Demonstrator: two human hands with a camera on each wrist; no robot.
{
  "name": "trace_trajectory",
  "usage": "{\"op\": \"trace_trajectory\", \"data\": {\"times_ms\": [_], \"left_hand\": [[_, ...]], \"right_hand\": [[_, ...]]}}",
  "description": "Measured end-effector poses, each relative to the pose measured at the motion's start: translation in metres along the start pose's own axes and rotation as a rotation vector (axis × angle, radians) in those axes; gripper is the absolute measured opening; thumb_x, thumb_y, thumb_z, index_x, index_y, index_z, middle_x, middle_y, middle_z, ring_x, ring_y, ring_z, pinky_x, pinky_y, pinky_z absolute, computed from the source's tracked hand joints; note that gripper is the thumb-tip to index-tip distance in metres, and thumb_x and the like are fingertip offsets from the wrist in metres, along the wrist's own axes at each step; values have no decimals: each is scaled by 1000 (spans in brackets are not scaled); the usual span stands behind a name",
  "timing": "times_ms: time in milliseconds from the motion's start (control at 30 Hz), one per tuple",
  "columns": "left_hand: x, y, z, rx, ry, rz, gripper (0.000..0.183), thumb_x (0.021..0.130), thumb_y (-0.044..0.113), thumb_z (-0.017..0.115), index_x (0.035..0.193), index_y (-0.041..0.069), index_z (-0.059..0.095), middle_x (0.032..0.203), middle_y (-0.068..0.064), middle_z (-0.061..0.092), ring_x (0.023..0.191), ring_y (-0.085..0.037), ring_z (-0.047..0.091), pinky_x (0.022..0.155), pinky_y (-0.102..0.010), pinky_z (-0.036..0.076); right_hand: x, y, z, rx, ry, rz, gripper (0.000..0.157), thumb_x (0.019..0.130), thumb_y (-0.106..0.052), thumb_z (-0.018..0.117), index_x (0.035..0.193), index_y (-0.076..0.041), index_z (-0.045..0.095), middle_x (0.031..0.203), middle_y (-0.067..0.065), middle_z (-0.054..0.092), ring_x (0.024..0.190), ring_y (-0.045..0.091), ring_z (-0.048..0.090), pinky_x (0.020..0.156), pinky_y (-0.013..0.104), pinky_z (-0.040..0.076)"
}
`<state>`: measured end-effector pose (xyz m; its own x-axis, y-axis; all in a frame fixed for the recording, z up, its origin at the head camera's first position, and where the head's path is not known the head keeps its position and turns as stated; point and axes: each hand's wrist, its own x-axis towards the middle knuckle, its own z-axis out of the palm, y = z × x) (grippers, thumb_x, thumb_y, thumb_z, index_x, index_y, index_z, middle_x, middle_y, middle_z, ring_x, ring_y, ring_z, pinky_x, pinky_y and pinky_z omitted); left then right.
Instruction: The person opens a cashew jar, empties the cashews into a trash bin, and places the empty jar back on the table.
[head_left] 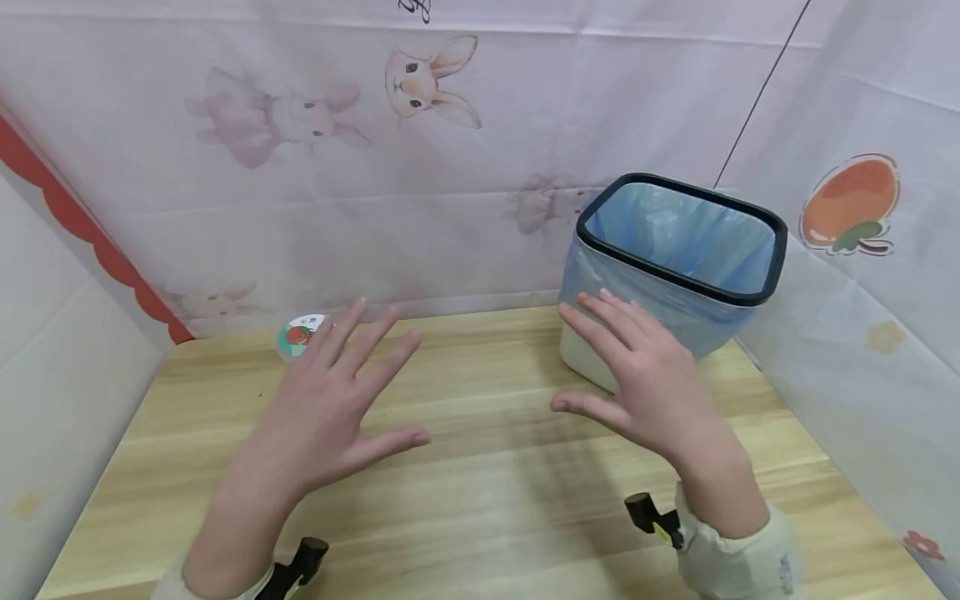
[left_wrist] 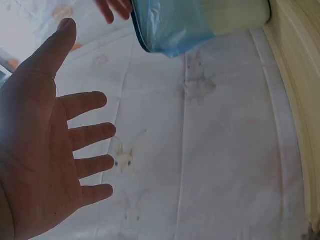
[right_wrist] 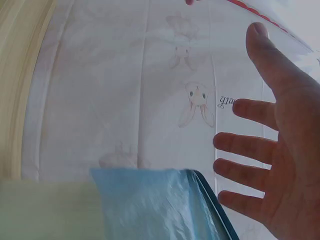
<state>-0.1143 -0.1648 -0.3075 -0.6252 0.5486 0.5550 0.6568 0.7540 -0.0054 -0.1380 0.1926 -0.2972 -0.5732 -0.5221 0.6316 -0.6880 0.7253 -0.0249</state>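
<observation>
Both hands are held over the table with fingers spread and nothing in them. In the head view my left hand (head_left: 318, 408) is at left, its fingertips overlapping a small round tub (head_left: 294, 335) with a teal and white lid that bears a red fruit picture. My right hand (head_left: 648, 379) is in front of a trash can (head_left: 588, 354), a cream bin with a black rim and a blue plastic liner (head_left: 660, 287) folded over its outside. The right wrist view shows the spread fingers beside the bin's lined edge. Part of the tub is hidden behind the left hand.
The wood-grain table (head_left: 465, 492) meets a white wall covering (head_left: 450, 233) printed with rabbits at the back. Side panels stand at left and right, the left one with a red scalloped edge (head_left: 105, 242). The bin stands in the back right corner.
</observation>
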Motion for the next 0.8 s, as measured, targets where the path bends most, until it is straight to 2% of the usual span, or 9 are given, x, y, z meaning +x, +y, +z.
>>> {"op": "trace_trajectory", "data": {"times_ms": [100,233,333,533,800], "left_hand": [[17,3,2,-19,-8,38,89,85,80,49,153,22,42,161,-8,33,151,-38,19,119,-60,20],[41,7,9,-49,-26,104,87,86,78,49,153,23,42,160,-7,34,151,-35,21,118,-59,23],[59,10,17,-53,-36,162,86,88,77,49,153,22,41,160,-6,34,151,-34,22,118,-58,25],[92,20,30,-52,-7,253,84,88,72,56,153,20,42,158,-7,37,149,-34,26,118,-54,27],[125,32,46,-56,57,311,81,88,67,60,152,18,44,153,-10,45,147,-34,32,119,-50,28]], "right_hand": [[4,6,-9,-37,35,-21,80,90,-74,49,146,-17,53,142,13,56,135,38,48,110,56,38],[7,17,-21,-93,81,-44,60,99,-57,47,141,-17,58,138,14,59,127,37,54,105,53,43],[8,26,-31,-125,126,-55,51,100,-47,47,138,-16,61,134,15,61,121,39,56,104,52,44],[8,42,-42,-155,176,-54,49,100,-44,49,136,-14,63,129,20,63,119,44,57,110,48,40],[6,54,-44,-160,192,-9,53,100,-51,48,135,-14,64,131,19,63,122,45,55,111,49,39]]}}
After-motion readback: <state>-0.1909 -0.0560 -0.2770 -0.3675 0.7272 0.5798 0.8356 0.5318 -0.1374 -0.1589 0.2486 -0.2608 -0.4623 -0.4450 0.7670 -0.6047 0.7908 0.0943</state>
